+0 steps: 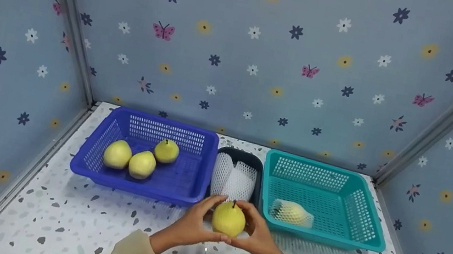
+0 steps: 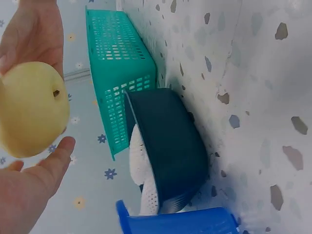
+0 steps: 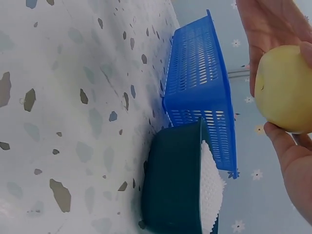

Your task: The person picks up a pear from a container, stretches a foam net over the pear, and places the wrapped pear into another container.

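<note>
Holding one pear (image 1: 229, 221) between them, above the table (image 1: 74, 221): curled fingers of the left hand (image 1: 191, 224) and right hand (image 1: 261, 239). Pear: yellow, smooth, rounded; dark stem (image 1: 234, 204) pointing upward, long axis near upright. Just beyond the fingers: dark tub (image 2: 170, 146), white mesh sleeves (image 1: 241, 183). Left of fingers: blue basket (image 1: 183, 173), three pears (image 1: 142, 164). Right: teal basket (image 1: 327, 203), one sleeved pear (image 1: 292, 213).

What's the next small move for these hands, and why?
Likely: shift the bare pear into the left hand, freeing the right hand to pick a white foam net. Both hands hold the pear now, the nets lie just beyond in the dark green bin, and the teal basket already holds a netted pear.
</note>
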